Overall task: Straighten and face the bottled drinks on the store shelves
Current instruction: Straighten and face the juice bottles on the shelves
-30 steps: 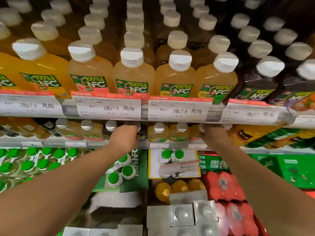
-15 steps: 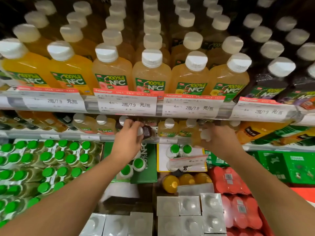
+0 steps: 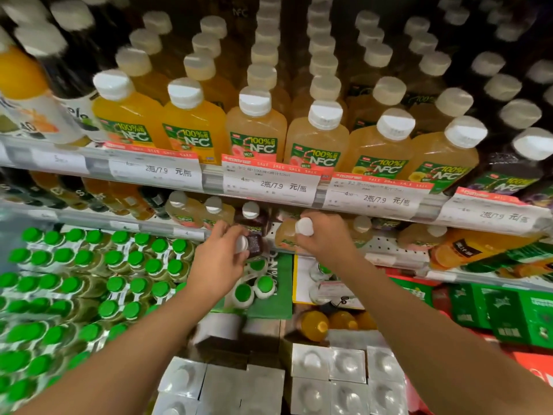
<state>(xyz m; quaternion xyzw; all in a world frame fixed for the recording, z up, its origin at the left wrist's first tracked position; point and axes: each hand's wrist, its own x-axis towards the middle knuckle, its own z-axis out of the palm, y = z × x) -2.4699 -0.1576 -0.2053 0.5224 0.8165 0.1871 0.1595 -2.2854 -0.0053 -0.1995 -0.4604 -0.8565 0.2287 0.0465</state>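
Note:
My left hand (image 3: 220,259) grips a dark purple juice bottle (image 3: 254,245) with a white cap, tilted toward me at the front of the second shelf. A pale peach juice bottle (image 3: 285,235) leans out beside it, and my right hand (image 3: 326,238) holds it by its white cap. More white-capped NFC bottles (image 3: 185,209) stand behind on that shelf. The upper shelf carries rows of orange and pale NFC juice bottles (image 3: 257,130) facing forward, with dark bottles (image 3: 520,166) at the right.
Price tags (image 3: 269,181) line the upper shelf rail. Below left stand several green-capped bottles (image 3: 89,280). Silver-topped boxes (image 3: 332,375) sit at the bottom, green cartons (image 3: 502,313) and red packs at the lower right, large orange bottles (image 3: 478,247) lying at the right.
Both hands have drawn back from under the upper shelf rail, each bringing a bottle forward to the second shelf's front edge. The view has shifted, showing more of the lower shelves.

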